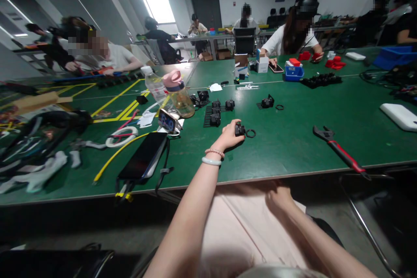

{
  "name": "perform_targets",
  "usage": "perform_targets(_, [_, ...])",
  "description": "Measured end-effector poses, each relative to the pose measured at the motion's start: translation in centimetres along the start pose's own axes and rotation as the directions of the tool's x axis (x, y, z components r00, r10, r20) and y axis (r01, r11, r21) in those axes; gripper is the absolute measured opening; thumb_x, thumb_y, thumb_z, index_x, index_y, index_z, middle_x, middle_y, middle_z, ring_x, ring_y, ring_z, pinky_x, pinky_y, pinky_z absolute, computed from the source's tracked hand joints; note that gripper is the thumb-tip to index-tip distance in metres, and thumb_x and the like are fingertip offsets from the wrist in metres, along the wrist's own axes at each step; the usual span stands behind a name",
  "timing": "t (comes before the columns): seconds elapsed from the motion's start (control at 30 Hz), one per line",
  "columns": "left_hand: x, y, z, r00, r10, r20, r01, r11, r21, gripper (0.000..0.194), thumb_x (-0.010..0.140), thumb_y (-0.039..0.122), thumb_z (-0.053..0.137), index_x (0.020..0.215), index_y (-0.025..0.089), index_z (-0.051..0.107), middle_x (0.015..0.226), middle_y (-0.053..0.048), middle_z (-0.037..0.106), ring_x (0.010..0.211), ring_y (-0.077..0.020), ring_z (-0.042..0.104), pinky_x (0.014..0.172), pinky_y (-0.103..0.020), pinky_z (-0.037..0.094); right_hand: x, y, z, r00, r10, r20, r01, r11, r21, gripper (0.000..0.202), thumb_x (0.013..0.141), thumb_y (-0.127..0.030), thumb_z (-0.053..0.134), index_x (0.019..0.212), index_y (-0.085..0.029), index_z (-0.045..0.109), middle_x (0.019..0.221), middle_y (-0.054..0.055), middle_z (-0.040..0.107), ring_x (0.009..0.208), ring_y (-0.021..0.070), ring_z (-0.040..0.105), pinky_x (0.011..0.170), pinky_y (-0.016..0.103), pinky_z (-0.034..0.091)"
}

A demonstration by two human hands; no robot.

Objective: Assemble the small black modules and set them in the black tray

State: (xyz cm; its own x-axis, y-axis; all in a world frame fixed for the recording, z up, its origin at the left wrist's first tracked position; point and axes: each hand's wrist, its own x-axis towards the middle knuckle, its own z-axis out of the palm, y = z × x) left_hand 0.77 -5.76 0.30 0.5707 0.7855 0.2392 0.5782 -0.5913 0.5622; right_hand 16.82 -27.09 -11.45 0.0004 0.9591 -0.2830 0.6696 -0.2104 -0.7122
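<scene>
from where i stand, the person's left hand [230, 134] is stretched out over the green table [293, 152], its thumb and fingers closed around a small black part [240, 130], which sits low at the tabletop; i can't tell whether it touches the surface. just beside it lies a black ring [250, 133]. the right hand [282, 197] is down at the lap, against the pale pink clothing [237, 213], and i can't tell whether its fingers are curled or spread. beyond the left hand stands a cluster of black pieces [215, 115], and farther right, another black piece [267, 103] has a second ring [279, 107] near it. a wrench [340, 150] with red-and-black handle lies well off to the right, close to the table's front edge. to the left are a pink-lidded bottle [182, 100] and a dark flat device [143, 156], while across the table a person in white [276, 41] handles a red piece [316, 57] near a blue bin [293, 74]
</scene>
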Motion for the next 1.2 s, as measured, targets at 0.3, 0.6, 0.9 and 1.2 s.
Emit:
perform_targets(0.3, [-0.1, 0.0, 0.1, 1.0, -0.019, -0.006, 0.018, 0.999, -0.045, 0.063, 0.058, 0.03, 0.057, 0.115, 0.023, 0.031, 0.104, -0.005, 0.047, 0.096, -0.0201, 0.046, 0.088, -0.038, 0.03, 2.3, -12.2, -12.6, 0.795, -0.603, 0.066, 0.49, 0.703, 0.515, 0.034, 0.076, -0.033, 0.042, 0.106, -0.016, 0.045, 0.094, 0.007, 0.056, 0.085, 0.0134, 0.053, 0.076, 0.029, 0.04])
perform_targets(0.6, [-0.4, 0.4, -0.6, 0.999, -0.042, -0.007, 0.042, 0.999, -0.031, 0.063, 0.057, 0.03, 0.058, 0.113, 0.023, 0.033, 0.105, -0.004, 0.046, 0.097, -0.0206, 0.045, 0.088, -0.038, 0.03, 15.8, -10.1, -13.7, 0.88, -0.468, 0.078, 0.471, 0.842, -0.263, 0.077, 0.038, -0.041, 0.071, 0.107, -0.023, 0.043, 0.097, 0.007, 0.044, 0.09, 0.0219, 0.044, 0.073, 0.035, 0.037])
perform_targets(0.9, [0.0, -0.2, -0.4, 0.999, -0.038, -0.009, 0.037, 0.999, -0.031, 0.06, 0.056, 0.027, 0.057, 0.111, 0.022, 0.034, 0.103, -0.004, 0.046, 0.096, -0.021, 0.043, 0.084, -0.036, 0.033, 20.0, -10.7, -13.0, 0.845, -0.492, 0.208, 0.526, 0.834, -0.164, 0.042, 0.046, -0.027, 0.067, 0.082, -0.014, 0.049, 0.076, 0.0, 0.05, 0.067, 0.0107, 0.044, 0.06, 0.022, 0.035])
perform_targets(1.2, [0.6, 0.3, -1.1, 1.0, 0.01, 0.018, -0.006, 0.987, -0.163, 0.054, 0.058, 0.019, 0.054, 0.109, 0.017, 0.035, 0.102, -0.005, 0.045, 0.093, -0.0178, 0.045, 0.081, -0.03, 0.036, 19.8, -10.7, -11.3, 0.801, -0.592, -0.088, 0.598, 0.8, 0.06, 0.039, 0.049, -0.016, 0.057, 0.087, -0.015, 0.048, 0.077, -0.001, 0.048, 0.065, 0.0091, 0.042, 0.058, 0.022, 0.035])
